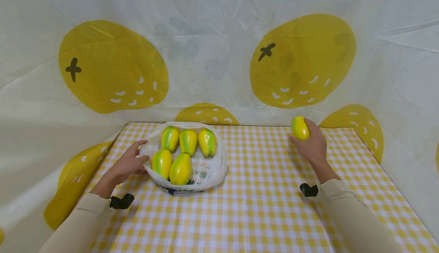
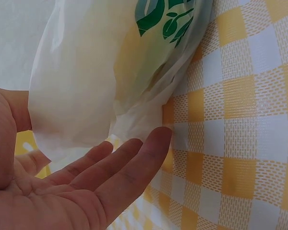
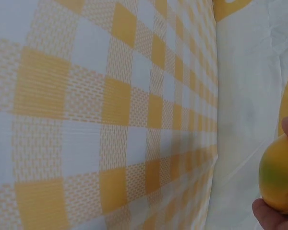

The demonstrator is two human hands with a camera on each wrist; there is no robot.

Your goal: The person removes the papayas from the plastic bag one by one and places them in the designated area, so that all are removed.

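Observation:
A white plastic bag [image 1: 219, 169] stands wide open on the table, left of centre, with several glossy yellow-green papayas [image 1: 188, 141] inside it. My left hand [image 1: 127, 165] is at the bag's left side, its fingers loosely extended and touching the plastic. In the left wrist view the bag's wall [image 2: 77, 96] lies between the thumb and the lightly bent fingers [image 2: 129, 177]. Off to the right, my right hand [image 1: 313, 142] grips one papaya [image 1: 300, 128], raised over the far part of the table. The right wrist view shows part of that papaya [image 3: 278, 175] between thumb and fingertips.
A yellow-and-white checked cloth [image 1: 260, 199] covers the table. Behind it and at both sides hangs a pale sheet [image 1: 212, 62] printed with big yellow fruits. Dark wrist mounts [image 1: 122, 201] sit at both sleeve cuffs.

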